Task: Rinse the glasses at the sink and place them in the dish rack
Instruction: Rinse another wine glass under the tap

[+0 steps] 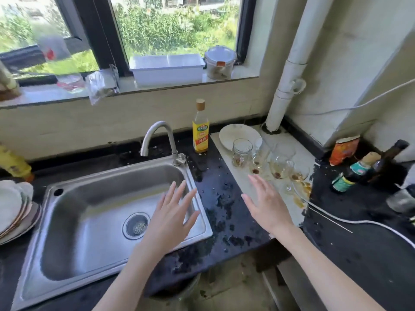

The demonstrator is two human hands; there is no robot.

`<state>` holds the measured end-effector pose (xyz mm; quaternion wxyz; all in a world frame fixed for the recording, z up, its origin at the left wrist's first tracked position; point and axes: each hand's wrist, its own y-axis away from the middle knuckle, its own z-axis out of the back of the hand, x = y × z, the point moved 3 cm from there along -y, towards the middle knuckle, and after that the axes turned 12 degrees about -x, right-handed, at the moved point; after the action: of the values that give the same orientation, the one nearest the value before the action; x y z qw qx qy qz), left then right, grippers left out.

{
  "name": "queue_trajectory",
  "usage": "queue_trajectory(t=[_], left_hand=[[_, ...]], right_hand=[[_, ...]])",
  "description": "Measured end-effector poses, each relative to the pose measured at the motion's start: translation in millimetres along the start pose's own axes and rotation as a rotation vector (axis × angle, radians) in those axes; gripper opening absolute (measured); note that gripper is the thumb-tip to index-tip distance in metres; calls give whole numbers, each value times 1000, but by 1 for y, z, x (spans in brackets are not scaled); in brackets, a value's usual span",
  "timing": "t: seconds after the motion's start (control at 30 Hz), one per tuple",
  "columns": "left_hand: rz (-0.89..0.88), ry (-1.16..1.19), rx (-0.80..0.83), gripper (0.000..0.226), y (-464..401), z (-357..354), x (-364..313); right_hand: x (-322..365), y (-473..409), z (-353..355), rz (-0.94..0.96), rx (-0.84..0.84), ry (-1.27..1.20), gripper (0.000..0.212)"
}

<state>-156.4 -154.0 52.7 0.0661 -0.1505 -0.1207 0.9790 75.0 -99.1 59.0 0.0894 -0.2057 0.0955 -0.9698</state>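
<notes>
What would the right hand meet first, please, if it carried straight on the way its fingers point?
Probably the nearest dirty glass, just beyond the right hand and its fingertips; height above the counter is unclear, so it might pass over.

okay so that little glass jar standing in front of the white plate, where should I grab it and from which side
Grip the glass jar around its straight wall just under the rim. It stands upright with its mouth open, so the sides are free. Come from the front left with the right hand. That side faces bare counter, while the stemmed glasses crowd its right and the white plate lies behind it.
</notes>
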Motion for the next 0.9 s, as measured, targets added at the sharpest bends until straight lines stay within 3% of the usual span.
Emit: queue_trajectory(t=[0.07,0.17,0.27,0.4,0.5,0.7,0.83,0.9], left_hand=[[-30,33,23,94,-22,-4,4],[-37,14,91,86,-47,-13,8],[4,24,106,83,-68,-21,16],[61,19,78,86,-83,-33,27],[113,48,102,88,-91,-41,28],[195,59,161,97,-94,-56,21],[208,71,189,63,-91,-60,18],[208,77,181,60,-88,-56,26]], right_hand=[[-14,-24,-7,-68,31,29,58],[-36,-68,-16,-164,69,73,58],[-54,-115,-25,-123,68,289,62],[-69,-150,-43,-99,222,508,75],[-79,-161,-55,-34,295,604,74],[-76,-171,-58,48,338,579,55],[-52,-171,-52,71,316,506,52],[-27,-168,-50,100,311,423,52]])
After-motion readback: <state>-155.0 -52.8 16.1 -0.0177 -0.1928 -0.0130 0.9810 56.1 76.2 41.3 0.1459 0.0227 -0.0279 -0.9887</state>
